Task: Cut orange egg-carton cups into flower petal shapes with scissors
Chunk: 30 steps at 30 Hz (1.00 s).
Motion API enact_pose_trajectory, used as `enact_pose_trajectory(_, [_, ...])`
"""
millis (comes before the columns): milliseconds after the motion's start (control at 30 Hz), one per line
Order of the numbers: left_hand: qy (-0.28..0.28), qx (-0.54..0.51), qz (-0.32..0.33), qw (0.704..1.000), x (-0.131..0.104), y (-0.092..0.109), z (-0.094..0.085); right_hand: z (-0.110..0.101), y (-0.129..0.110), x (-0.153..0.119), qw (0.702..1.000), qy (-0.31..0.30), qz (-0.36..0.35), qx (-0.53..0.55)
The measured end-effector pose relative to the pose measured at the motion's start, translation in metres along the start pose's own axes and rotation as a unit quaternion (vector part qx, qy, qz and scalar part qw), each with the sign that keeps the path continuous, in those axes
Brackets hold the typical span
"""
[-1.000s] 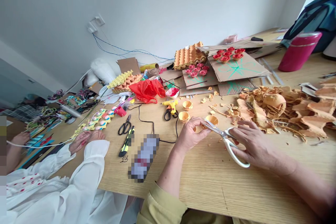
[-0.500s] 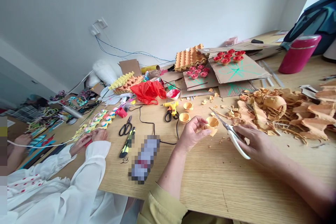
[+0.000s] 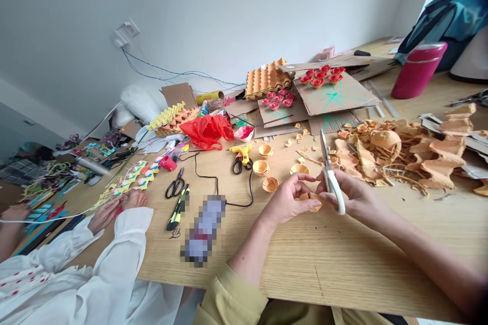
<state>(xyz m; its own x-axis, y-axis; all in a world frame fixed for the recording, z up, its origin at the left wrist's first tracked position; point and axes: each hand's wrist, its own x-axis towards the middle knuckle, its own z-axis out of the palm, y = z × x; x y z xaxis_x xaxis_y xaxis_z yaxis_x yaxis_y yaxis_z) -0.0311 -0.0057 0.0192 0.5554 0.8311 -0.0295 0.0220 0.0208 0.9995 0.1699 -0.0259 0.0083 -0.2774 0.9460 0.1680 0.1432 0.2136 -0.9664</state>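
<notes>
Behind a wooden counter (image 3: 290, 264) stands a pale wall (image 3: 267, 15). Both forearms slant inward, so the hands nearly meet above the wood. The left hand (image 3: 287, 200) pinches a small orange carton piece (image 3: 308, 196) between thumb and fingers; the right hand (image 3: 353, 197) grips white-handled scissors (image 3: 336, 195) — blades pointing away — right beside that piece, near orange scraps (image 3: 419, 157).

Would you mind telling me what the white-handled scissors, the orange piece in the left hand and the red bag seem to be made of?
White-handled scissors: blades likely steel, from the grey metallic look; handles probably smooth plastic, evenly white. Orange piece: seemingly moulded paper pulp, matte like the torn scraps. Red bag: probably thin plastic film, glossy and crinkled.
</notes>
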Motion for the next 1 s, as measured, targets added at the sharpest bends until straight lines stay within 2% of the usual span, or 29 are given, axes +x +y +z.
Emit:
enact_pose_trajectory(133, [0.009, 0.016, 0.006, 1.000, 0.000, 0.000, 0.002, 0.005, 0.007, 0.002, 0.998, 0.001, 0.012, 0.055])
enact_pose_trajectory(267, [0.007, 0.037, 0.023, 0.999, -0.002, 0.000, 0.007, 0.005, 0.005, 0.004, 0.994, 0.048, 0.025, 0.100])
enact_pose_trajectory(400, [0.007, -0.074, 0.001, 0.997, 0.000, -0.007, 0.015, 0.004, 0.001, 0.004, 0.990, 0.092, 0.034, 0.098])
enact_pose_trajectory(567, [0.038, -0.204, -0.024, 0.978, 0.004, -0.007, 0.012, 0.004, -0.004, 0.004, 0.987, 0.105, 0.035, 0.116])
enact_pose_trajectory(667, [0.046, -0.280, -0.049, 0.958, 0.004, -0.002, 0.008, 0.006, -0.008, 0.004, 0.988, 0.113, 0.028, 0.104])
enact_pose_trajectory(767, [0.022, -0.369, -0.080, 0.926, 0.003, 0.000, 0.008, 0.008, -0.012, 0.003, 0.988, 0.123, 0.012, 0.097])
enact_pose_trajectory(900, [-0.020, -0.409, -0.136, 0.902, 0.003, -0.005, 0.013, 0.011, -0.012, 0.002, 0.986, 0.138, -0.016, 0.088])
enact_pose_trajectory(1000, [-0.015, -0.414, -0.152, 0.897, 0.004, -0.010, 0.020, 0.012, -0.008, 0.000, 0.988, 0.135, -0.029, 0.071])
